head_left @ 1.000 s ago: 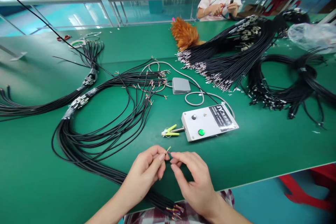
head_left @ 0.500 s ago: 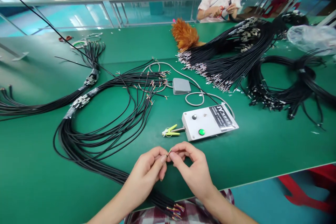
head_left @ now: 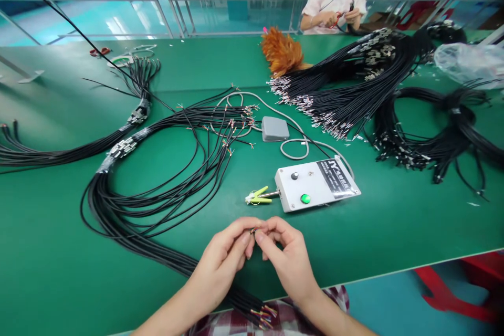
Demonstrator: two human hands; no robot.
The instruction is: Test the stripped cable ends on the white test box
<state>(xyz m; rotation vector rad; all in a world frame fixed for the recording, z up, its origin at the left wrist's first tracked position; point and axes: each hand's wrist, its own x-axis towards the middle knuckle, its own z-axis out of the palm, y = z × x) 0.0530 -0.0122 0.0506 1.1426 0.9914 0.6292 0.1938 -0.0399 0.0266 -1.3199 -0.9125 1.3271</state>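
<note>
Both my hands meet at the fingertips, low in the middle of the view. My left hand (head_left: 226, 249) is closed, its thumb and fingers pinching the end of a black cable whose thin coloured wires (head_left: 253, 231) just show. My right hand (head_left: 287, 254) pinches the same small wires from the other side. A bundle of black cables (head_left: 157, 252) passes under my left forearm, and its stripped ends (head_left: 264, 317) poke out by my lap. Just beyond my fingers is a white control box (head_left: 307, 184) with a green button and a yellow-green clip (head_left: 260, 196) on its shaft.
A grey foot pedal (head_left: 275, 129) with a coiled grey cord lies behind the box. More black cable bundles (head_left: 346, 89) and an orange feather duster (head_left: 281, 52) lie at the far right. Opposite, a co-worker (head_left: 334, 8) handles a cable. A red stool (head_left: 452, 294) stands below the edge.
My fingertips have drawn closer together around the wires, and the right fingers have curled over toward the left. The view has shifted slightly.
</note>
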